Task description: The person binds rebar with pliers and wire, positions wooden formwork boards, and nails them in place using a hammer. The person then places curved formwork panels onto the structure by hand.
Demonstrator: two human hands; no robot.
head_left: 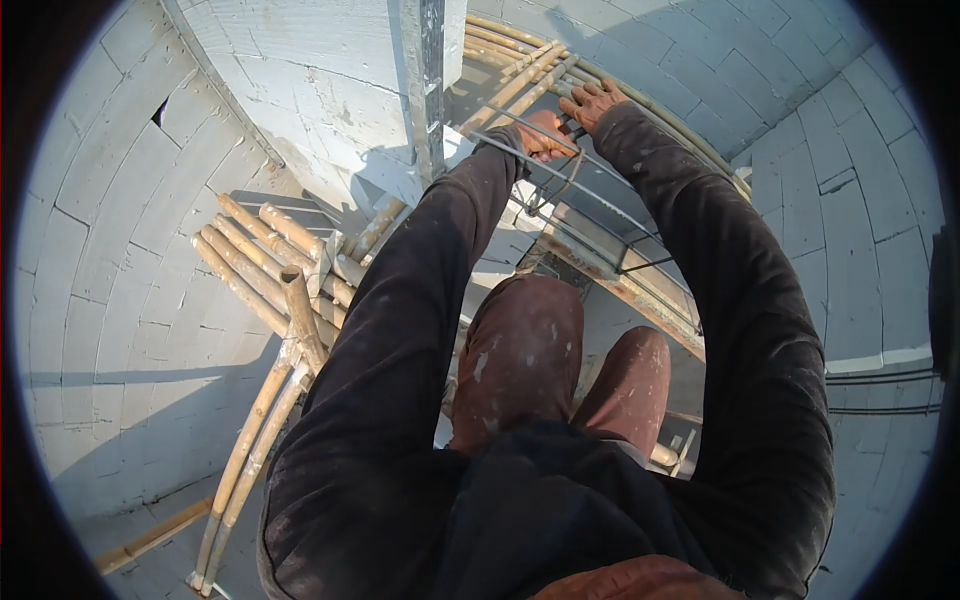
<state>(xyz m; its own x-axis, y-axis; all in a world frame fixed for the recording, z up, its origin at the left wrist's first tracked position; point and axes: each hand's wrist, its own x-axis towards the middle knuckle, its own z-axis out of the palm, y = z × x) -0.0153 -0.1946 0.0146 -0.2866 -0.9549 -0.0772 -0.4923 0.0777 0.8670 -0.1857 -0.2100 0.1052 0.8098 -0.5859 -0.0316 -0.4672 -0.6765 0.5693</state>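
Out ahead, both arms reach to the far end of a steel rebar cage (618, 210), made of long bars tied with thin square stirrups. My left hand (546, 136) is closed beside the cage's upper bars, its fingers curled; what they grip is too small to make out. Just right of it and slightly farther off, my right hand (594, 104) has its fingers stretched and a little apart, pointing left. A small dark piece shows between the two hands, its kind unclear. Below the cage runs a worn, rust-stained board or channel (650, 308).
Bamboo poles (262, 245) lashed together stand at left, with more poles (530, 85) behind my hands. A pale block wall (110, 260) curves around left, another (850, 220) right. A vertical metal-edged post (428, 90) rises near my left forearm. My bent knees (520, 350) are beneath.
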